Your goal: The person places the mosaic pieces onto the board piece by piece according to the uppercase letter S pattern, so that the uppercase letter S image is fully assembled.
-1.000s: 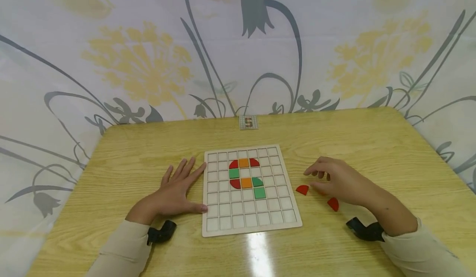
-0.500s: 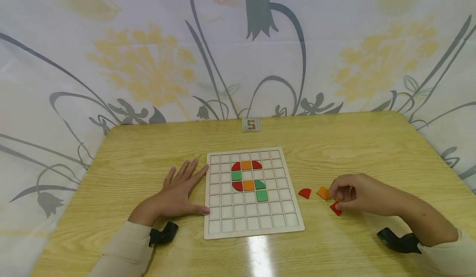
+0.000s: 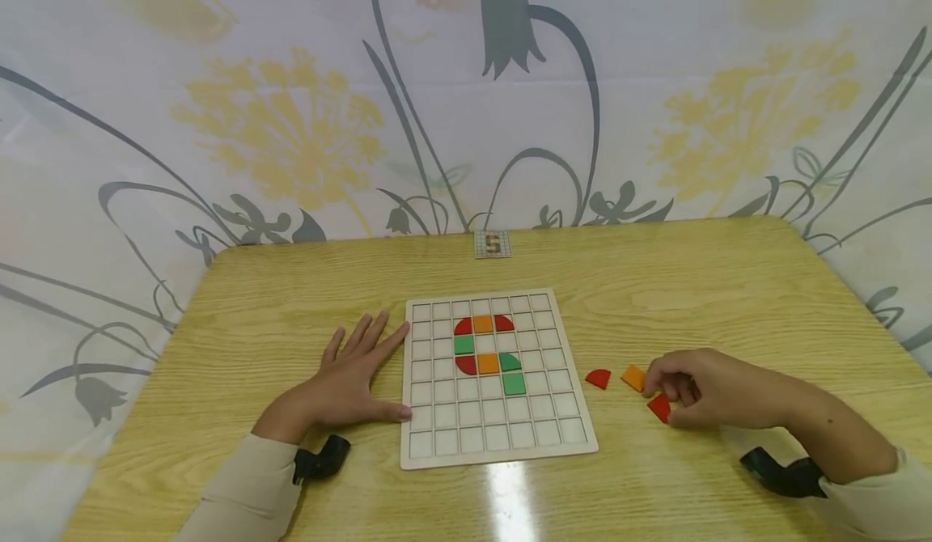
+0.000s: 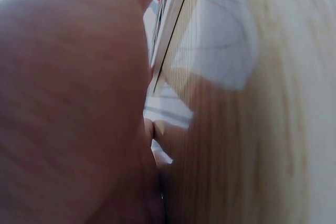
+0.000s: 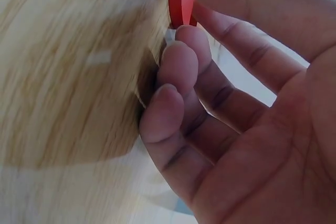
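A pale square grid board (image 3: 437, 449) lies on the table, bearing an S-like line of red, orange and green tiles. My left hand (image 3: 342, 380) rests with spread fingers at its left edge, thumb and index finger touching the rim. Right of the board, my right hand (image 3: 717, 388) pinches a red quarter-circle tile (image 3: 658, 408) between thumb and index finger, low at the tabletop. The right wrist view shows that red tile (image 5: 181, 3) at the thumb, the other fingers curled beside it. Just left of this hand lie an orange square tile (image 3: 633, 378) and another red quarter-circle tile (image 3: 599, 378).
At the back of the wooden table (image 3: 328, 275) lies a small card (image 3: 493, 243) printed with an S pattern on a grid. A flower-patterned cloth (image 3: 437, 105) hangs behind the table. Each wrist wears a black camera mount.
My right hand has moved right and toward me, off the orange tile, onto the nearer red tile. The left hand keeps its place at the board; the view shifted slightly.
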`<state>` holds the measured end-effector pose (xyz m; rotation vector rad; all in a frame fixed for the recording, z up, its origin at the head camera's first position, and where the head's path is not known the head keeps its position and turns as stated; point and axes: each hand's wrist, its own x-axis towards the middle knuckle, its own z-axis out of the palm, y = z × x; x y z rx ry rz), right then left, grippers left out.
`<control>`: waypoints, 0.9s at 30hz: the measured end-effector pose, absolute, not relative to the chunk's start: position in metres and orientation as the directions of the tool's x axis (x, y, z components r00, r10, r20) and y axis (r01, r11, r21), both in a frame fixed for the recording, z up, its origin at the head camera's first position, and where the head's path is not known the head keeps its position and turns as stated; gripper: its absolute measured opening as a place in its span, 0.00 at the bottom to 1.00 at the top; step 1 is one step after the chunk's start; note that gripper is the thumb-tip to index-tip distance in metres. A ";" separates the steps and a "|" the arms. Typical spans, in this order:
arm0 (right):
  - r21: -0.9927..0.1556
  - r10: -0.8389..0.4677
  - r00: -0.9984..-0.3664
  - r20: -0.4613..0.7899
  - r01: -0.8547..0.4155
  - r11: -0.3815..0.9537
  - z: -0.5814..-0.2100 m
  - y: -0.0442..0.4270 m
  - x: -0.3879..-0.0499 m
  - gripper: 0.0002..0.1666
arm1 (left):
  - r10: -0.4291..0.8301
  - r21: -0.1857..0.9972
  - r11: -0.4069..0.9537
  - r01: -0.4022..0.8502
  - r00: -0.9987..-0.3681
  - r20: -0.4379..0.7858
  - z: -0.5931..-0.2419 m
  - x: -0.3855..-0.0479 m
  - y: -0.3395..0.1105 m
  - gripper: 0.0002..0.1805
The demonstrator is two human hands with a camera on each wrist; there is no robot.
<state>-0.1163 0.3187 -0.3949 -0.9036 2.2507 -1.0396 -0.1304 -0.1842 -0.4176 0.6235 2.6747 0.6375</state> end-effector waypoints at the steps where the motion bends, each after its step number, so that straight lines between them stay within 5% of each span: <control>1: -0.791 -0.734 -0.661 -0.158 -0.361 0.495 -0.395 0.317 -0.116 0.11 | 0.480 0.487 0.805 0.338 -0.854 -0.202 -0.418 -0.130 -0.184 0.63; 27: -0.672 -0.683 -0.728 -0.056 -0.478 0.565 -0.401 0.253 -0.115 0.13 | 0.483 0.489 0.802 0.342 -0.853 -0.195 -0.419 -0.130 -0.184 0.63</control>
